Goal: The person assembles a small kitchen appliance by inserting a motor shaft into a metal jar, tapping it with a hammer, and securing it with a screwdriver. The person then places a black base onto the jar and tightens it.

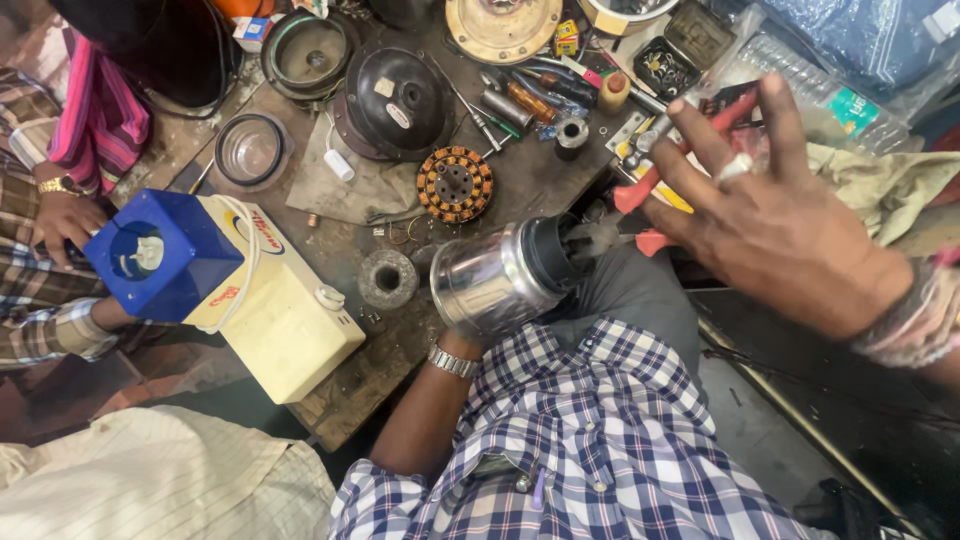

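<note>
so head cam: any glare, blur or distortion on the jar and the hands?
Head view: the steel jar shows bright streaky reflections but keeps its edges; right hand with the red-handled pliers sits close to the lens, oversized and slightly soft; left hand is mostly hidden under the jar; wide-angle stretch at the corners; bench lit evenly, sharp.

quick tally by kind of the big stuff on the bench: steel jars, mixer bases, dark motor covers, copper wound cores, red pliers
Steel jars: 1, held by the left hand
Mixer bases: 1, cream with a blue top
Dark motor covers: 1
Copper wound cores: 1
Red pliers: 1, under the right hand
Total: 5
</note>
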